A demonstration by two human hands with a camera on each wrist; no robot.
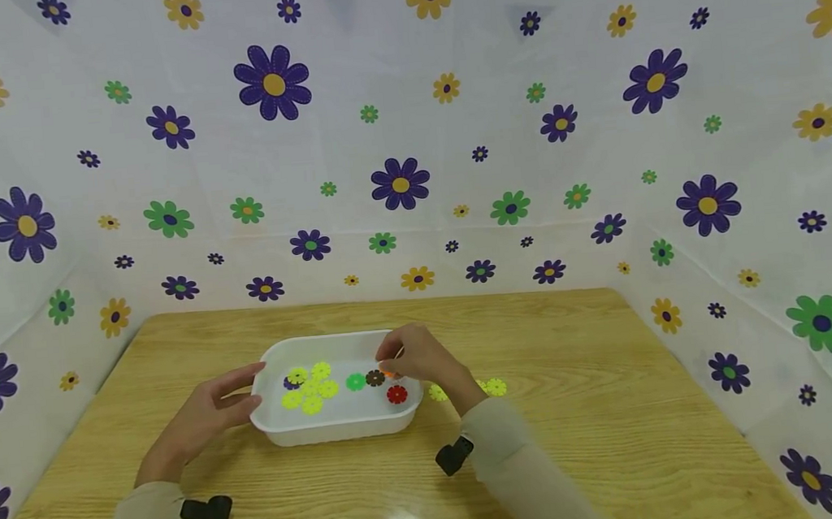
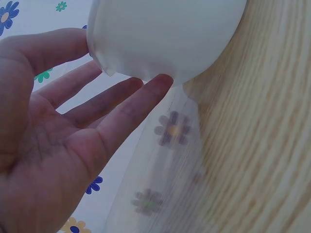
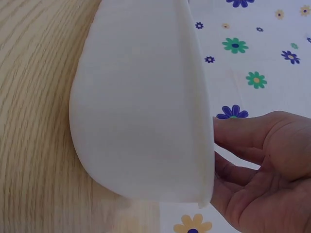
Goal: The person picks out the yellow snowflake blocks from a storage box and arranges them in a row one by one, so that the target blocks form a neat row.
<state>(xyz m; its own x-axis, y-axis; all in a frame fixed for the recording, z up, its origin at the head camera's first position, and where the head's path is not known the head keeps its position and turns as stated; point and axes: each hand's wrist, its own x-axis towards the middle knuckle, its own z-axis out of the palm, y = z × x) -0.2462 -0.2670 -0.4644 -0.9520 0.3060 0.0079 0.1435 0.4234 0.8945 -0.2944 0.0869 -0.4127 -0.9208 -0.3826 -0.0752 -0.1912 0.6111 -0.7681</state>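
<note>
A white plastic tray [image 1: 341, 424] holds flower-shaped plastic discs. Yellow discs [image 1: 312, 404] cluster towards its left, overlapping a purple disc [image 1: 290, 384]. Further right lie a green disc [image 1: 356, 382], a brown disc [image 1: 375, 378] and a red disc [image 1: 396, 395]. My left hand [image 1: 215, 410] touches the tray's left end with extended fingers, its fingertips against the wall in the left wrist view. My right hand [image 1: 420, 361] reaches over the right end and pinches an orange disc [image 1: 390, 374], mostly covered by the hand. In the right wrist view the tray wall hides those fingertips.
Yellow discs [image 1: 495, 387] lie on the wooden table [image 1: 567, 410] right of the tray, partly behind my right wrist. A flower-patterned white cloth [image 1: 349, 159] stands at the back and along both sides. Black wrist cameras [image 1: 208, 512] sit at both sleeves.
</note>
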